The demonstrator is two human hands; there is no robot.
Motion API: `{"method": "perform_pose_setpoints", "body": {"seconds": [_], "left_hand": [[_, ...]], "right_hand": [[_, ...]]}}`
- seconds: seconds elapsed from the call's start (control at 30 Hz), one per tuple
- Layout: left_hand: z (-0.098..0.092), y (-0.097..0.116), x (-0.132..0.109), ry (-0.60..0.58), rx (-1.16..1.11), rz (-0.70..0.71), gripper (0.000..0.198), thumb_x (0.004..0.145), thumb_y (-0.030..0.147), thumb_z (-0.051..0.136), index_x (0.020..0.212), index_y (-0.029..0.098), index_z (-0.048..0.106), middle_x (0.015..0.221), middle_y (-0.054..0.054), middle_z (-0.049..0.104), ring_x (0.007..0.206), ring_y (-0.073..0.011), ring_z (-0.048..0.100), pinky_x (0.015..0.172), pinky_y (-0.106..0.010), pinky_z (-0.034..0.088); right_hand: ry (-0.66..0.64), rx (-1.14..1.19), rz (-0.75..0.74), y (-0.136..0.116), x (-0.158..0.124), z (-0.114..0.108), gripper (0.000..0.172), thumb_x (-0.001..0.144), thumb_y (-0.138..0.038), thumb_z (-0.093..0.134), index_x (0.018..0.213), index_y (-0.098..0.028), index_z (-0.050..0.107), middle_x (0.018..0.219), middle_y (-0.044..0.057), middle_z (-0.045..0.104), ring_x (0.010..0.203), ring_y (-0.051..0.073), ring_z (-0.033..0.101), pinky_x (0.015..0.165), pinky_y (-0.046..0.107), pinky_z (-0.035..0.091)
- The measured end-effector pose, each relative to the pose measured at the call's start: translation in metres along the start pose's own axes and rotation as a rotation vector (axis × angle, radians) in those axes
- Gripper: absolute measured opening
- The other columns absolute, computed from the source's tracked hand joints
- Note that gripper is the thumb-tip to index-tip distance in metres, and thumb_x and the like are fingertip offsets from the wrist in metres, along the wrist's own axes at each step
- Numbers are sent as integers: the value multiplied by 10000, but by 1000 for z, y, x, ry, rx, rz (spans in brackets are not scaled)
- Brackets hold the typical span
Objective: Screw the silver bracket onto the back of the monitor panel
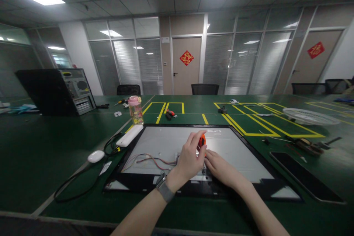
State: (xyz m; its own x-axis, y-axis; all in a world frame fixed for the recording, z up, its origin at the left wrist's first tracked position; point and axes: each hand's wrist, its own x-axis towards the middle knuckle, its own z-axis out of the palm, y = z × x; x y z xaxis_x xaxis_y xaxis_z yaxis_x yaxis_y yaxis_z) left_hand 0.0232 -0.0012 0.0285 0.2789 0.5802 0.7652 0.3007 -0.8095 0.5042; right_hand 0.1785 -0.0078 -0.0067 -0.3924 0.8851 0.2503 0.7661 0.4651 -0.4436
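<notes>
An orange-handled screwdriver (202, 141) is held upright by the left hand (190, 158), its fingers closed around the handle, above the middle of the metal back of a monitor (238, 151) laid face down on the green counter (41, 147). The right hand (221, 167) is rested on the monitor just right of the tool's lower end; whether its fingers are holding anything cannot be told. Red and white wires (151, 160) are seen on the monitor's left part. A pink-lidded bottle (135, 110) and a computer tower (58, 90) are placed farther left
</notes>
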Motion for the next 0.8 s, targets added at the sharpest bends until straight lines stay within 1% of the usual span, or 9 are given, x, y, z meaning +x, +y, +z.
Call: {"method": "perform_pose_setpoints", "body": {"seconds": [0.13,0.23,0.3,0.43,0.53,0.6,0.67,0.73,0.8], "left_hand": [[-2,0,1,6,6,-4,432,841,108,540,1252,237,499,940,-22,543,794,-159,531,777,-294,493],[-2,-2,1,18,21,-18,432,846,115,522,1260,238,502,915,-19,538,780,-160,529,762,-294,491],[-1,-3,1,32,28,-18,417,876,120,476,1276,236,494,958,-36,556,837,-173,544,798,-309,490],[0,-4,2,55,22,-4,404,926,126,418,1314,230,462,1136,-76,570,1032,-199,546,923,-345,460],[0,-4,2,61,11,-1,390,900,138,505,1276,243,496,1040,-48,577,942,-182,565,874,-322,479],[0,-5,1,83,13,0,352,863,159,578,1203,246,547,949,-22,547,844,-164,557,807,-300,493],[0,-5,-1,95,22,9,325,842,179,608,1158,243,571,921,-13,519,804,-157,544,775,-295,495],[1,-5,-1,85,25,29,346,855,175,573,1194,237,549,975,-32,524,861,-171,547,809,-314,491],[1,-4,-1,71,13,56,373,889,148,487,1253,226,504,1068,-62,540,972,-193,543,877,-344,474]], "right_hand": [[3,-2,-2,-2,-1,-1,378,944,-206,335,1252,-147,547,1233,146,610,1186,265,531,1021,414,383],[4,-4,-7,-1,0,0,372,942,-205,341,1246,-153,548,1230,143,611,1181,262,531,1022,409,380],[2,-10,-5,1,0,1,362,940,-205,346,1229,-152,558,1229,147,608,1169,260,536,1018,404,382],[0,-28,1,3,1,2,345,943,-208,343,1182,-128,579,1194,158,614,1135,256,551,1000,387,397],[1,-33,6,1,1,1,345,943,-212,342,1175,-116,579,1201,165,612,1140,261,549,1001,390,395],[4,-23,2,0,0,0,346,943,-215,345,1186,-128,575,1219,159,610,1157,264,542,1005,397,389],[6,-7,-6,0,0,0,348,943,-216,346,1195,-143,575,1220,148,615,1155,261,546,1002,397,391],[3,-2,-7,0,0,0,350,944,-216,344,1197,-150,577,1216,143,620,1145,257,553,999,394,394],[-1,-10,0,1,0,0,355,943,-215,345,1202,-145,576,1219,147,617,1144,258,553,1001,396,393]]}}
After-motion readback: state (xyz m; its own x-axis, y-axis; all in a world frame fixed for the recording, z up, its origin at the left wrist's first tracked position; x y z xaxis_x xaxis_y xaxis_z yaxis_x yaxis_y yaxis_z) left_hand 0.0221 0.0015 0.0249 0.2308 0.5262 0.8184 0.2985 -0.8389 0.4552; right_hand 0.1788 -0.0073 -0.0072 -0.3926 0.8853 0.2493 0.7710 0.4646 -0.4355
